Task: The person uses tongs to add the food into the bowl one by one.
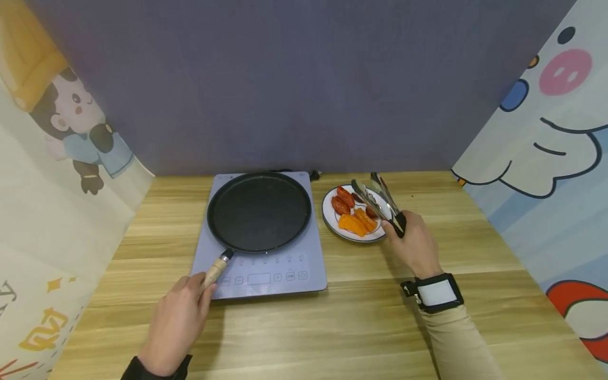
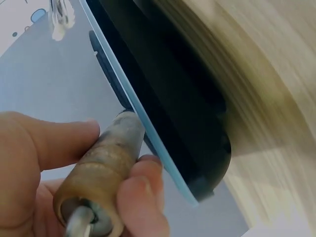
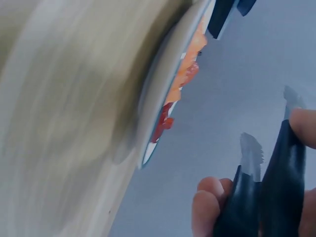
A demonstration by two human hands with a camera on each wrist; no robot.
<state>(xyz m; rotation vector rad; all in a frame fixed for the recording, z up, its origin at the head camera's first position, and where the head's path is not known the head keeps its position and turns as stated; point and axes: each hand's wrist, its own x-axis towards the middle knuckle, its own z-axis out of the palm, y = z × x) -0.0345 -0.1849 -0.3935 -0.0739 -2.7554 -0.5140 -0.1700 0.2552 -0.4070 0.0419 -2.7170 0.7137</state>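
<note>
My left hand [image 1: 176, 322] grips the wooden handle [image 1: 216, 270] of a flat, round black pan [image 1: 259, 212], thumb and fingers around it in the left wrist view. The pan's cooking surface is bare. On the right, my right hand [image 1: 415, 243] holds metal tongs by their black grips [image 3: 281, 182]. The tongs' arms stand apart over a white plate [image 1: 329, 217] with a dark rim. Red sausages [image 1: 340, 206] and orange pieces of food [image 1: 352, 225] lie on the plate, some partly hidden behind the tongs.
Under the pan is a grey induction cooker [image 1: 266, 287] with touch controls along its front. A dark cable plug [image 1: 315, 175] shows behind it. The wooden table [image 1: 361, 327] meets a grey back panel [image 1: 304, 89], and printed cartoon panels flank both sides.
</note>
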